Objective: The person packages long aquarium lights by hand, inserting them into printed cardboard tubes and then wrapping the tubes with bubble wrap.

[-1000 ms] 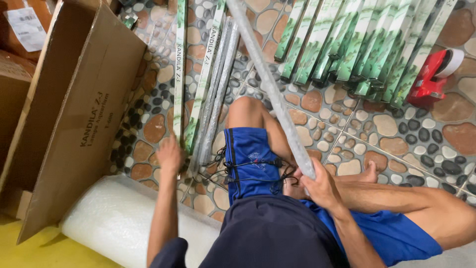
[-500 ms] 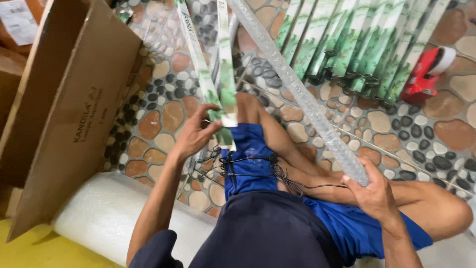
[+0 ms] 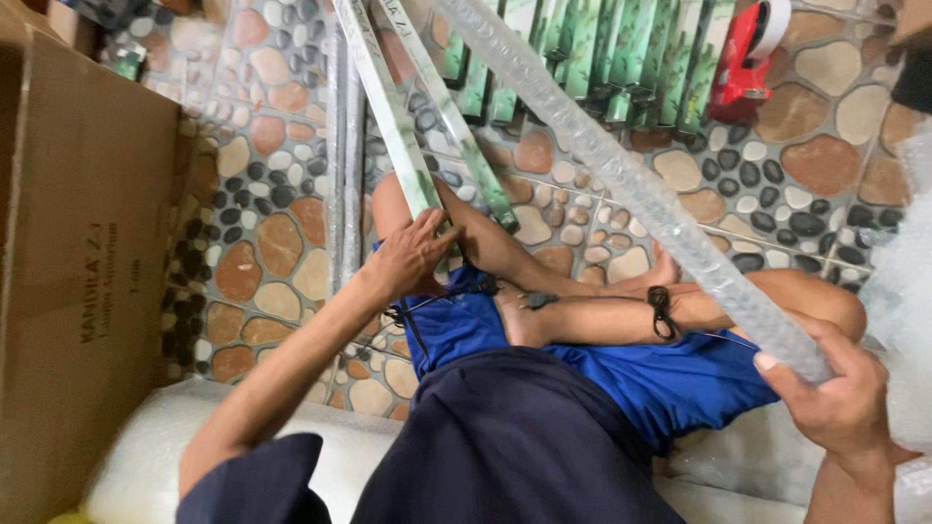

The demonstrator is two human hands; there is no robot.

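Two green boxed tubes (image 3: 408, 146) gripped by left hand (image 3: 413, 257); right hand (image 3: 840, 403) clamps one bubble-wrapped tube (image 3: 621, 175).

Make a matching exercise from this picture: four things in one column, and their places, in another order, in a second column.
Things:
1. bubble-wrapped long tube
2. green-and-white long boxes
3. red tape dispenser
4. cardboard box

Places:
A. on the pebble floor, top right
B. along the left edge of the view
C. near end gripped in the right hand
D. near end under the left hand

Pairs: 1-C, 2-D, 3-A, 4-B
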